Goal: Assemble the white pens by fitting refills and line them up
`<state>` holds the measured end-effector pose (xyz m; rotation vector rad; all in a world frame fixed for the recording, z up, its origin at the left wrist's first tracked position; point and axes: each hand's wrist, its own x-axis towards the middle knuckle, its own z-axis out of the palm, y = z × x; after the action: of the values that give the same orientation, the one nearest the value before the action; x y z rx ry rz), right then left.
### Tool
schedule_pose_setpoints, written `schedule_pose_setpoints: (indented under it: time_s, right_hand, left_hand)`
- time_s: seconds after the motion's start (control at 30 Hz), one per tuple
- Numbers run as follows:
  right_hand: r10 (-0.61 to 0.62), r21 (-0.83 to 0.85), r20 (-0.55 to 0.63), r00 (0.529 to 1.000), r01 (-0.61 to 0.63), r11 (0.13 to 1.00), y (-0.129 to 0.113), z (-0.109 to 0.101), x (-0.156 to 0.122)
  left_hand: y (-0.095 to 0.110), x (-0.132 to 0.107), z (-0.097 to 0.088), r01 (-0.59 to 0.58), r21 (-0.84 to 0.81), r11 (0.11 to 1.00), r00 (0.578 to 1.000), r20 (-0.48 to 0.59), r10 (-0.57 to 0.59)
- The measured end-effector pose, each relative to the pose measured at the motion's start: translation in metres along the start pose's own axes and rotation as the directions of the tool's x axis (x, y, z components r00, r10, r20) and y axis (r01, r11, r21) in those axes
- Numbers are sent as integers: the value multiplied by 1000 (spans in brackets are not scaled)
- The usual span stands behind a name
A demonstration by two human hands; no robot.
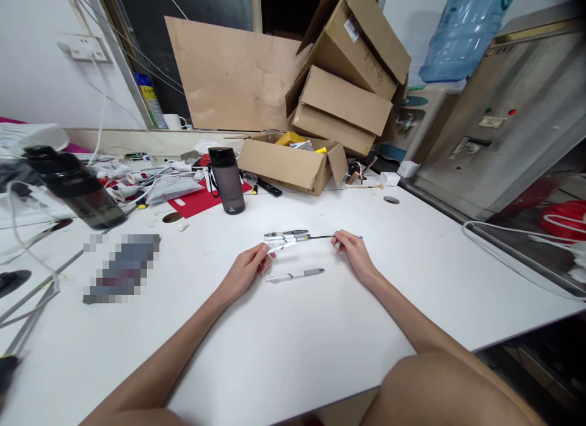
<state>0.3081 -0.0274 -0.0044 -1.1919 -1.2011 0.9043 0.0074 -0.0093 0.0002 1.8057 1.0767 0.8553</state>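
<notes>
My left hand (pixel 247 268) is closed in a pinch on the clear barrel of a pen (pixel 280 245) at the middle of the white table (pixel 284 346). My right hand (pixel 352 254) is closed on the far end of a thin dark refill (pixel 318 237) that runs from that barrel to the right. Two more pens (pixel 286 234) lie side by side just behind the held one. Another clear pen with a grey grip (pixel 295 274) lies flat on the table between my two hands, touched by neither.
A dark bottle (pixel 227 180) stands behind the pens, beside an open cardboard box (pixel 293 163). More boxes (pixel 348 78) are stacked at the back. A second dark bottle (pixel 77 188) and cables lie at left. A water dispenser (pixel 462 35) stands at right.
</notes>
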Motion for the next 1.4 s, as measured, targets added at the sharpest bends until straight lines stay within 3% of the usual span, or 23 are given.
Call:
schedule_pose_setpoints:
  time_s: [1.0,1.4]
  right_hand:
    - [4,-32,19,1000,-3,999,2,1,-1]
    - [-116,-139,134,984,134,981,-2,6,-8]
  left_hand:
    - [1,-1,0,-18,13,1000,1000,5,18]
    - [2,-1,2,-43,63,997,999,15,42]
